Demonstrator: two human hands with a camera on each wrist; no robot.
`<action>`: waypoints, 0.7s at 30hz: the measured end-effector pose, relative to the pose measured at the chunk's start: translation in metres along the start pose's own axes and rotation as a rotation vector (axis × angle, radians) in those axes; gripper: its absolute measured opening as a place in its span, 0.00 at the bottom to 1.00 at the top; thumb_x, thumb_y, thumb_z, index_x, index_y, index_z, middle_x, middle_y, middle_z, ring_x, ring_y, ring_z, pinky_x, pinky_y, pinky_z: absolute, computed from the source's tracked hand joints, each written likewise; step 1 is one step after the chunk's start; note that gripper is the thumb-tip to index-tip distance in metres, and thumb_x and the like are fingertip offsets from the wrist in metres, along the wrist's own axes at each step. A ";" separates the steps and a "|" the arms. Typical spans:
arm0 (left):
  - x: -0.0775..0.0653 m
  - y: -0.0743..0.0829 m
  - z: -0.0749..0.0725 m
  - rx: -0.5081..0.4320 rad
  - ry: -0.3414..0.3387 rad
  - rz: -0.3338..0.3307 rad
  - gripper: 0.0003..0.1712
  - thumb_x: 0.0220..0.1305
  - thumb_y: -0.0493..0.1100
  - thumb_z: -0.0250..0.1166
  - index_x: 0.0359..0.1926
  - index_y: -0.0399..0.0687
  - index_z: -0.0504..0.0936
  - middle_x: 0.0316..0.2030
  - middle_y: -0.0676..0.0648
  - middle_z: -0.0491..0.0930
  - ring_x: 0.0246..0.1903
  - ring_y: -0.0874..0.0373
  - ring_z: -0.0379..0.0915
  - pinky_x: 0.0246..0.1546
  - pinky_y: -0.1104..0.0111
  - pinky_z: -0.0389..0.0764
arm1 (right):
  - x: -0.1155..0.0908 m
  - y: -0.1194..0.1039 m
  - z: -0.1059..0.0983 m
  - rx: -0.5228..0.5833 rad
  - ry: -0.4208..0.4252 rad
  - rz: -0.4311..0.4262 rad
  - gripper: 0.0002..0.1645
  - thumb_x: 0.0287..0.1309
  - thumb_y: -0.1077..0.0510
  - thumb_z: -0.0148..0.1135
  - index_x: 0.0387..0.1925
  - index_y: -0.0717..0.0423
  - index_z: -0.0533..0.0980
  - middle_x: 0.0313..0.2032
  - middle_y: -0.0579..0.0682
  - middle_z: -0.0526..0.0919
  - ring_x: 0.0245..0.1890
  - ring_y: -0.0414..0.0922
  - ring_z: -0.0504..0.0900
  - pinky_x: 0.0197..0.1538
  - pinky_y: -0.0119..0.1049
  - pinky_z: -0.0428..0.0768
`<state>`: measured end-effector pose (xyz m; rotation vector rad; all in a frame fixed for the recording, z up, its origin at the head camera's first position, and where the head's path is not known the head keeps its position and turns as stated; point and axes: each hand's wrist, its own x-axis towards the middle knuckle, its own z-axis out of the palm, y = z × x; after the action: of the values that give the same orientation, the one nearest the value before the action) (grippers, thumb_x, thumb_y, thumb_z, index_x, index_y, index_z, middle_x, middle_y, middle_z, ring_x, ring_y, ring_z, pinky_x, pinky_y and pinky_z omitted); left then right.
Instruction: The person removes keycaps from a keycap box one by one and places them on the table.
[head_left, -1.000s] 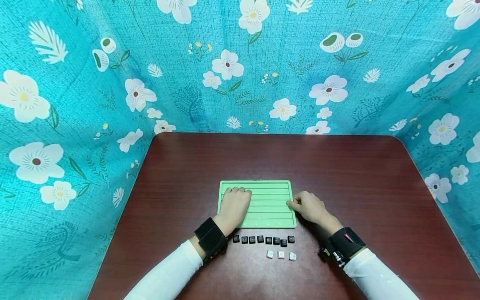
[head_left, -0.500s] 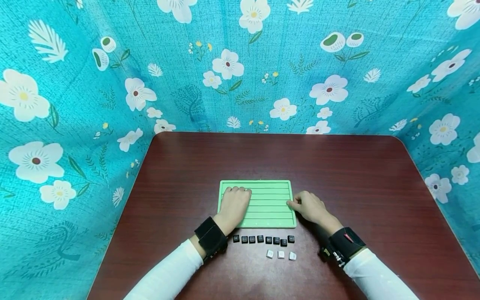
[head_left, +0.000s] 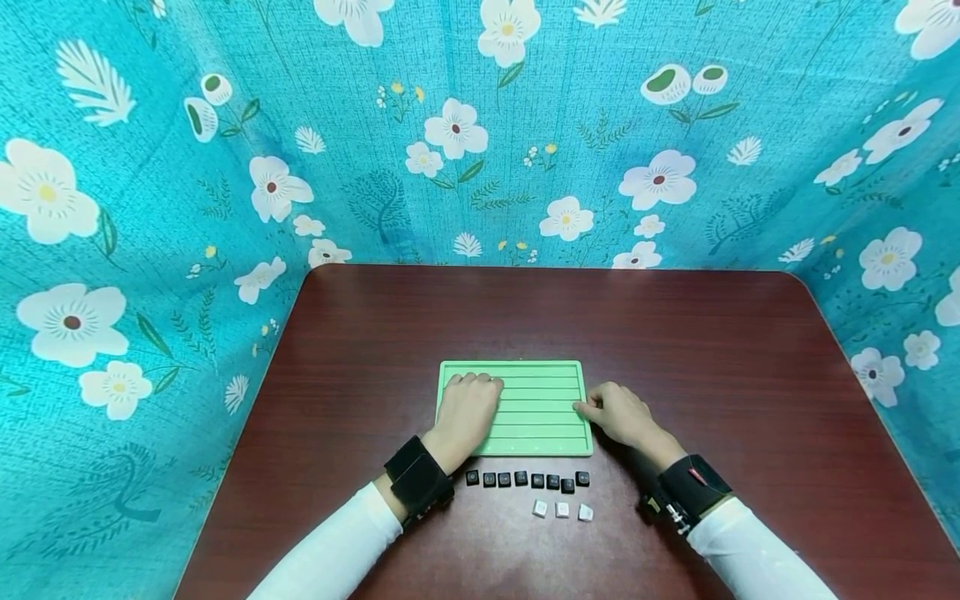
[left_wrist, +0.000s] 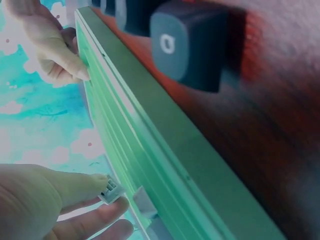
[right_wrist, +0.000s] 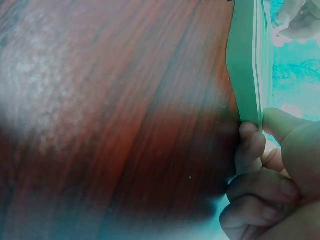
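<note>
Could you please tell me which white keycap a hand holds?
The small square white keycap pinched in the left hand; three others lie on the brown table, and a pale piece sits on the green ridged board.

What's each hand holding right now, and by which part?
The left hand pinches a white keycap by opposite sides; the right hand grips the green grooved tray by its right edge.

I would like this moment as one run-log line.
left hand: pinches pale keycap over green board | right hand: grips green board's right edge | on table: black keycaps, three white keycaps
</note>
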<state>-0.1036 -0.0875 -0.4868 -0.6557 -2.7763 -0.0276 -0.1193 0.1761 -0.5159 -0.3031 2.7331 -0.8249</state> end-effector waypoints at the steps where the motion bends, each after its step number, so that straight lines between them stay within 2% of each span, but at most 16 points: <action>1: 0.000 0.000 -0.001 -0.001 0.002 0.000 0.13 0.54 0.30 0.55 0.27 0.51 0.82 0.22 0.52 0.78 0.21 0.57 0.73 0.21 0.67 0.67 | 0.000 0.000 0.000 0.000 -0.001 -0.001 0.28 0.59 0.43 0.57 0.10 0.49 0.62 0.10 0.41 0.56 0.11 0.40 0.54 0.18 0.32 0.49; 8: -0.001 0.006 -0.008 -0.045 -0.006 0.003 0.13 0.54 0.30 0.55 0.26 0.53 0.81 0.23 0.54 0.78 0.23 0.58 0.73 0.22 0.68 0.67 | 0.001 0.002 0.002 -0.004 0.003 0.004 0.28 0.59 0.43 0.57 0.10 0.49 0.62 0.10 0.41 0.56 0.11 0.39 0.55 0.17 0.32 0.49; 14: -0.002 0.012 -0.016 -0.068 0.023 0.025 0.16 0.54 0.29 0.54 0.27 0.54 0.82 0.23 0.54 0.78 0.23 0.59 0.73 0.22 0.68 0.67 | 0.002 0.004 0.003 -0.013 0.000 0.004 0.27 0.59 0.42 0.56 0.10 0.48 0.63 0.10 0.40 0.57 0.11 0.39 0.55 0.17 0.32 0.49; 21: -0.005 0.015 -0.021 -0.087 0.051 0.037 0.15 0.59 0.32 0.53 0.29 0.54 0.83 0.24 0.54 0.79 0.24 0.60 0.74 0.22 0.69 0.67 | 0.003 0.004 0.004 -0.017 0.009 -0.003 0.27 0.59 0.43 0.57 0.11 0.49 0.62 0.10 0.41 0.58 0.11 0.40 0.56 0.18 0.33 0.49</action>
<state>-0.0873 -0.0781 -0.4688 -0.7179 -2.7265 -0.1566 -0.1214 0.1766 -0.5215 -0.3084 2.7497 -0.8064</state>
